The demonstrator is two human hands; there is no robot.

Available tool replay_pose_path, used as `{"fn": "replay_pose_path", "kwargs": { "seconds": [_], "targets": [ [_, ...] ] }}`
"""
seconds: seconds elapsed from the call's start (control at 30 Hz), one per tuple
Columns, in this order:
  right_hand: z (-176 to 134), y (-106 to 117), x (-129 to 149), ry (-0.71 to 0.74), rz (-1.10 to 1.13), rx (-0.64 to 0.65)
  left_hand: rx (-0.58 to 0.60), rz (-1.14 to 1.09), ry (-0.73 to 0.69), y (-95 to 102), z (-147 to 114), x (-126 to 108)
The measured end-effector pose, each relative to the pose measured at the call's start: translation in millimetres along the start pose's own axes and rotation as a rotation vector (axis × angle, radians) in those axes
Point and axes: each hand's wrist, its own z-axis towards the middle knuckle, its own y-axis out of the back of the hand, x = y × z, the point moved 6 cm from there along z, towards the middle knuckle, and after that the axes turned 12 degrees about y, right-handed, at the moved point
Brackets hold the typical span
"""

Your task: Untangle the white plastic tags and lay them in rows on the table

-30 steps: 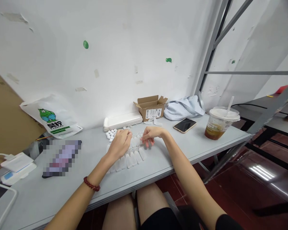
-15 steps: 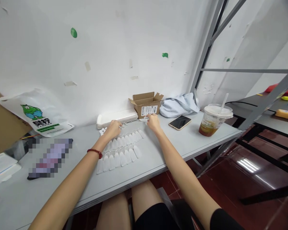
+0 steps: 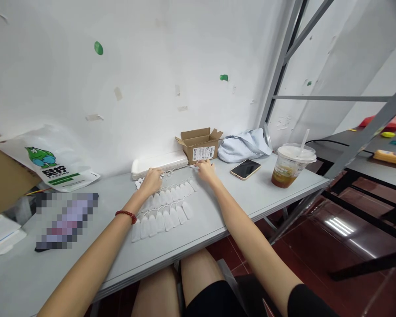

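On the surface (image 3: 206,215), two white tag rows (image 3: 167,219) lie out, loose pieces (image 3: 139,183) remaining (left fingers (image 3: 159,172), right fingers (image 3: 200,164): can't tell if pinching).

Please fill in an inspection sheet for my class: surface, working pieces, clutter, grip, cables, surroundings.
Surface: long grey table, things along its back.
Working pieces: two rows of flat translucent white pieces; stacked long white items beside an open brown cardboard box.
Clutter: black-screened phone, lidded clear plastic cup with straw, light-blue cloth bundle.
Grip: left hand near the back row's left end; right hand before the box; whether either holds anything is unclear.
Cables: black cable beyond the cup.
Surroundings: white wall, grey metal frame, dark-red floor.
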Motion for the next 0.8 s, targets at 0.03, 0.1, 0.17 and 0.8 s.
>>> {"fn": "replay_pose_path", "kwargs": {
  "seconds": [0.03,0.1,0.17,0.8],
  "targets": [
    [1,-1,1,0.007,-0.003,0.004,-0.011,-0.021,0.015,4.5,-1,0],
    [2,-4,1,0.012,-0.013,0.011,-0.028,-0.051,0.047,13.8,-3,1],
    [3,-6,1,0.014,-0.028,0.021,-0.061,-0.063,0.067,23.4,-7,3],
    [0,-2,-3,-0.069,0.076,-0.041,-0.229,-0.291,0.144,51.5,-42,4]
  ]
}}
